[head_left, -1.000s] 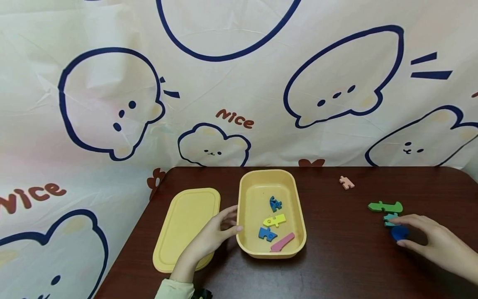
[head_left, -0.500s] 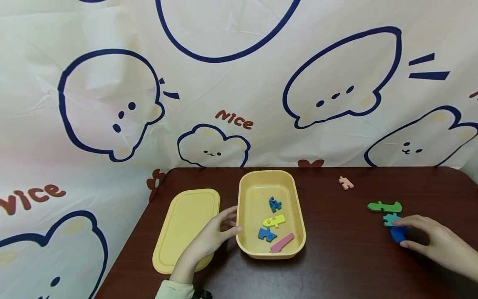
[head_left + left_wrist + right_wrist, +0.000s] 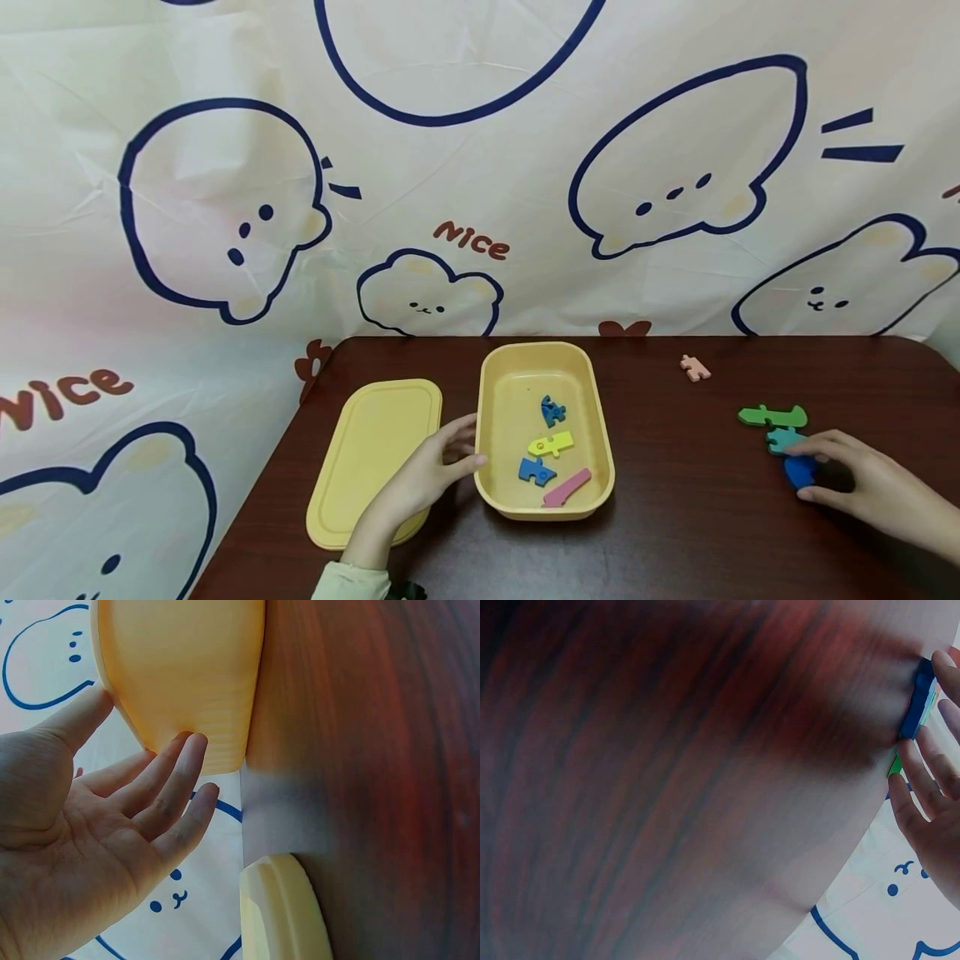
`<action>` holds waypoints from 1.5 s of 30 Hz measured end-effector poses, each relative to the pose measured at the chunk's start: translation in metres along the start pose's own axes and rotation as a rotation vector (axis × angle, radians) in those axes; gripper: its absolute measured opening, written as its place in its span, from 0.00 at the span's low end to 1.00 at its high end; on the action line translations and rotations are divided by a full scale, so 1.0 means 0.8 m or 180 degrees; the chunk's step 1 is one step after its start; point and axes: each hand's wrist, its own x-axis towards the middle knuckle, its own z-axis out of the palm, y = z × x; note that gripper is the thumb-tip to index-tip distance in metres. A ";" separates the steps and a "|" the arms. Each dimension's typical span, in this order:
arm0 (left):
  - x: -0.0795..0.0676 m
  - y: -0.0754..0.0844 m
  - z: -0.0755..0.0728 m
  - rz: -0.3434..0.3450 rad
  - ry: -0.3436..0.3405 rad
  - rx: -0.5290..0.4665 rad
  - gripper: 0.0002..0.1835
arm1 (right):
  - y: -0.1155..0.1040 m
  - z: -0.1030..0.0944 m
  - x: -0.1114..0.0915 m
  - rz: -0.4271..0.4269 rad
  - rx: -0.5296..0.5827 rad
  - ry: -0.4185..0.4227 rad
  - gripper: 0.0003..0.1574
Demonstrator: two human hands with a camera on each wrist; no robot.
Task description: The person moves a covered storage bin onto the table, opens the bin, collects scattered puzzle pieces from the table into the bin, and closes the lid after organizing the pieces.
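My right hand [image 3: 862, 487] pinches the blue piece [image 3: 799, 472]—its closeness could make me jostle the teal piece [image 3: 782, 441]; my left hand [image 3: 423, 475], relaxed, touches the box [image 3: 517, 392].

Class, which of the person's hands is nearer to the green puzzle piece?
Right: the right hand is close in front of the green puzzle piece; the left hand is far leftward, touching the yellow box.

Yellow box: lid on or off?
Off: the lid lies on the table beside the box, and puzzle pieces show inside.
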 end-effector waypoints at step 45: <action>-0.002 0.004 0.000 -0.0048 -0.0005 -0.0070 0.31 | -0.039 -0.007 0.009 -0.0435 -0.0079 0.0354 0.31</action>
